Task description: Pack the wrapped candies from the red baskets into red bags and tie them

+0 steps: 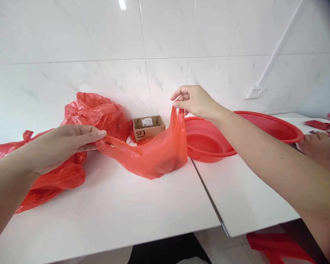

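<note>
So I've got a thin, see-through red plastic carrier bag (154, 157) strung out between my two hands, right in front of me over the smooth white tabletop (121, 216). My left hand (68, 141) has one end of it, thumb and fingers pinched together on the stretched plastic, so the bag runs off to the right from my fingertips. My right hand (194, 99) is higher up, thumb and fingers closed on the bunched handle part, and the bag hangs straight below it. In between it just sags like a hammock. The lowest bit sits nearer my right hand, and something darker shows through the plastic there, but I can't tell what. Can't tell if the bottom touches the table either.

Right behind the bag is a small open brown cardboard box (141, 135) with "SF" printed on it. Just past my left hand there's a big crumpled heap of shiny red plastic (96, 113) against the white marbled tile wall (121, 33), and more loose red plastic bagging (68, 174) lies beside and partly behind that wrist.

On the other side, a round red perforated plastic basket (206, 145) is near the bag, partly behind my right forearm, with a second wide red plastic basket (275, 126) further right. Somebody else's hand (319, 145) is just beside that one's rim, well apart from mine.
</note>
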{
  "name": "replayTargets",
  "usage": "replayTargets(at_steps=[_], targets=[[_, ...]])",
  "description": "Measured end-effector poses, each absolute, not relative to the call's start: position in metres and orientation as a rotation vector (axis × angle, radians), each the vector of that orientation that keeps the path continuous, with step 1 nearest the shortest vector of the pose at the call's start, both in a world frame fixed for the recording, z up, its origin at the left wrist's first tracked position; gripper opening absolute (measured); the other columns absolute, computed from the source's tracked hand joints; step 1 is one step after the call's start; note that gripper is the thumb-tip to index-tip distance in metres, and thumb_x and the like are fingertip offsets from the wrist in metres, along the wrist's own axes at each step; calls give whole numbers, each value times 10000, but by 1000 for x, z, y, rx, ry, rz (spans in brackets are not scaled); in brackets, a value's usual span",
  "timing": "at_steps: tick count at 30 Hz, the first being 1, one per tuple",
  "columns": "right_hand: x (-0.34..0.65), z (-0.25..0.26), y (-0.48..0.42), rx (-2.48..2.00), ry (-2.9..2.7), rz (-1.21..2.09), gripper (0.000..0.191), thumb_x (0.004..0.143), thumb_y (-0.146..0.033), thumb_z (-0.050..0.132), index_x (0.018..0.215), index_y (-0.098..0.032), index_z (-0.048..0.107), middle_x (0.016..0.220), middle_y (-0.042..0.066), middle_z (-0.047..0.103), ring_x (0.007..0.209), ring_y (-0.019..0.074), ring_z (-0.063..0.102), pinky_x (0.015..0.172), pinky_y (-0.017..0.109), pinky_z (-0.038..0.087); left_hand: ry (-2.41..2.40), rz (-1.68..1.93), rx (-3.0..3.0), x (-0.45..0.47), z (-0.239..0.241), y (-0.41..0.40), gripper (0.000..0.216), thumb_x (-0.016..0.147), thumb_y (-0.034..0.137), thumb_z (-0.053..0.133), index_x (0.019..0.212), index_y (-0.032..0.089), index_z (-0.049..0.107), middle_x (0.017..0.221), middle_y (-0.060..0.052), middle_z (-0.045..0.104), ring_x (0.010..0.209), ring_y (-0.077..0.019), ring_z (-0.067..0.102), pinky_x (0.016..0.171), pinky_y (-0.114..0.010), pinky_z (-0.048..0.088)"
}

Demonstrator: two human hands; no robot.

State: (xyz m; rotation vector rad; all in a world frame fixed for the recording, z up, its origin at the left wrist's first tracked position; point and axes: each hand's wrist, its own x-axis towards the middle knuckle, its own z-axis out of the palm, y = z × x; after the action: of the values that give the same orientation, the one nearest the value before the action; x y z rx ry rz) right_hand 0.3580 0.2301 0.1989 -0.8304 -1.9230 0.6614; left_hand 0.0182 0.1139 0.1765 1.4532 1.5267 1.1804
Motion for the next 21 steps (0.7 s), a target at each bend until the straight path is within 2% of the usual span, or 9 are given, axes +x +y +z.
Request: replayTargets(at_steps=[3,6,9,11,12,14,16,18,21], targets=[[352,201,226,-794,-1982,660,132,742,-101,747,831,-157,668,644,-19,589,557,96,563,486,226,463,1311,1132,1407,43,180,113,358,828,488,665,1014,189,732,1052,-77,745,978,-272,685,729,-319,602],[335,207,216,-797,-2056,618,116,754,-93,732,836,-153,676,678,-8,584,595,95,542,505,221,430,1093,1192,1364,68,179,117,259,872,401,637,1061,235,703,1018,-57,738,908,-228,687,647,-282,566],[309,213,201,-705,-2175,649,108,773,-84,709,857,-146,683,699,2,577,622,101,532,543,235,419,1057,1046,1405,85,178,121,309,876,349,648,1183,312,652,1008,-10,721,915,-188,673,715,-264,554],[290,214,190,-586,-2263,733,108,786,-84,692,872,-149,680,712,1,582,640,102,535,573,243,427,1077,867,1453,93,178,120,365,864,349,671,1225,316,633,1012,-11,713,910,-175,666,741,-258,547],[280,214,186,-525,-2291,781,99,798,-87,677,873,-151,676,718,-1,588,650,101,539,591,247,436,1071,768,1471,96,179,120,338,859,354,678,1189,287,657,974,-21,714,887,-174,667,742,-261,544],[264,211,179,-409,-2297,860,73,819,-97,647,864,-153,663,732,-4,601,677,98,552,635,254,458,1051,652,1472,101,178,119,199,855,347,682,992,206,715,809,-33,696,780,-167,663,733,-281,546],[254,206,178,-320,-2253,914,61,840,-137,632,894,-158,650,760,-5,616,726,103,576,693,264,482,1056,675,1431,104,176,120,170,861,334,672,810,172,687,608,-5,605,648,-160,635,726,-328,559],[252,197,182,-299,-2199,934,116,857,-199,629,969,-170,635,829,1,636,795,111,599,755,278,498,1093,789,1353,104,172,122,175,878,339,643,807,179,650,491,51,461,530,-142,569,712,-375,572],[259,176,197,-417,-2180,936,232,861,-290,635,1066,-187,604,940,16,639,830,120,608,767,293,517,1130,933,1197,101,164,126,183,910,364,587,865,188,608,488,94,322,452,-102,448,713,-399,581]])
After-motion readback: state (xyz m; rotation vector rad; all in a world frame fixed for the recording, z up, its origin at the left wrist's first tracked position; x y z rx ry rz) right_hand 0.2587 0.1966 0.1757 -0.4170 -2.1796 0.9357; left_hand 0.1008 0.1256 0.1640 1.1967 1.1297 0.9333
